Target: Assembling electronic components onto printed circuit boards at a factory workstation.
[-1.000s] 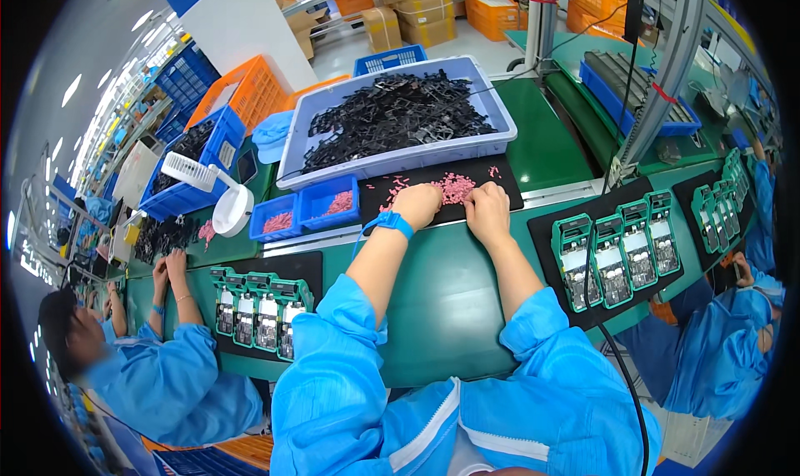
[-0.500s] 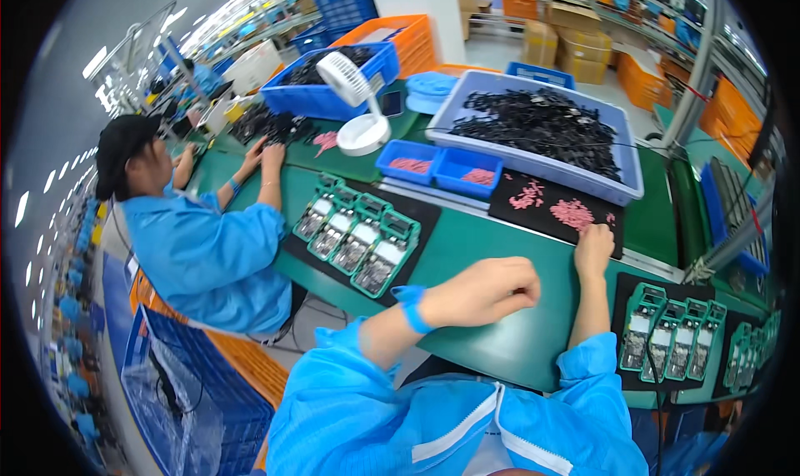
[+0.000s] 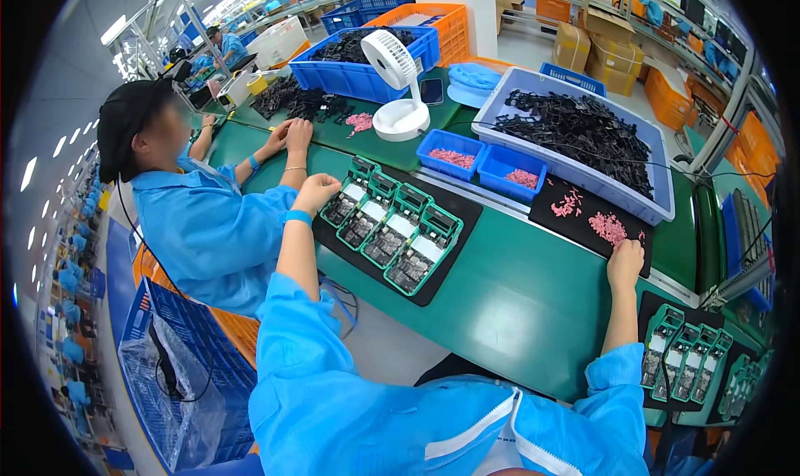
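My left hand (image 3: 318, 194), with a blue band at its wrist, reaches to the far left end of a row of green frames (image 3: 392, 224) holding circuit boards. Its fingers are bent together at the edge of the end frame; whatever is between them is too small to tell. The frames lie on a black mat (image 3: 457, 251). On the right, my right hand (image 3: 625, 263) has its fingertips pinched at the near edge of a pile of small pink pieces (image 3: 607, 227), on another black mat (image 3: 550, 213). What the pinch holds is hidden.
Two small blue bins (image 3: 502, 184) of pink pieces stand beyond the green table (image 3: 492, 301). Behind are a large grey-blue tub (image 3: 667, 197) of black parts and a white fan (image 3: 402, 119). A co-worker (image 3: 208, 226) sits close at left. More green frames (image 3: 683, 355) lie at right.
My left hand has swung from above the table's middle to the left end of the green frames. My right hand stays at the pink pile. The view has shifted, moving the scene rightward.
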`<state>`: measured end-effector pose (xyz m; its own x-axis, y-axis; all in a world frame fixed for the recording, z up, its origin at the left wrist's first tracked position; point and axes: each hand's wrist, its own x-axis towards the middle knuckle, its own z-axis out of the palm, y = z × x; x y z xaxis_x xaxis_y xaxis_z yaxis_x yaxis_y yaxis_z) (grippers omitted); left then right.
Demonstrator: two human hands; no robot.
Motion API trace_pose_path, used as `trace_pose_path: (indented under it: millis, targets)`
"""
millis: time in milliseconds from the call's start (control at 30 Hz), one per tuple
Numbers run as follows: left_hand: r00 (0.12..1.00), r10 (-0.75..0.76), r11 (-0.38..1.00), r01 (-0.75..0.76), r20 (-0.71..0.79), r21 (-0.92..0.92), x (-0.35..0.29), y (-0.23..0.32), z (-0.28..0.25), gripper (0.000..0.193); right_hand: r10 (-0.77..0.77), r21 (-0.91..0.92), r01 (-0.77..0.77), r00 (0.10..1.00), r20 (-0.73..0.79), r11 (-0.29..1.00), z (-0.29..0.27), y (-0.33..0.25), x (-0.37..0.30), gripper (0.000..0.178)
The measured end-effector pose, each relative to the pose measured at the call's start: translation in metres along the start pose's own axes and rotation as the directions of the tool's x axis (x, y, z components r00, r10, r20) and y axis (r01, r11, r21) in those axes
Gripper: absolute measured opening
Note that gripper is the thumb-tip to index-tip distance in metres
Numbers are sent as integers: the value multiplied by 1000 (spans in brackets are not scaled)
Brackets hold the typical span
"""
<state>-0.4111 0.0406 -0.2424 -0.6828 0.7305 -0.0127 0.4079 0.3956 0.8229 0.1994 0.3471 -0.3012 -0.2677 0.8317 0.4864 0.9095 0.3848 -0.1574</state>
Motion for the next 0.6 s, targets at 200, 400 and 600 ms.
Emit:
trace_pose_path:
  millis: [200,400,600]
  targets:
    - [991,-125,966,113,-39,-232,17,-26,36,14,-162,251,215,963,-217,944,-18,-35,-22,3]
    - [986,-167,962,166,13,-218,-5,-4,41,13,-332,936,-309,876,349,169,-25,-182,-118,15]
    - [959,-177,969,209,223,-129,-91,25,42,12,-236,836,-288,870,432,468,-23,-184,-119,15]
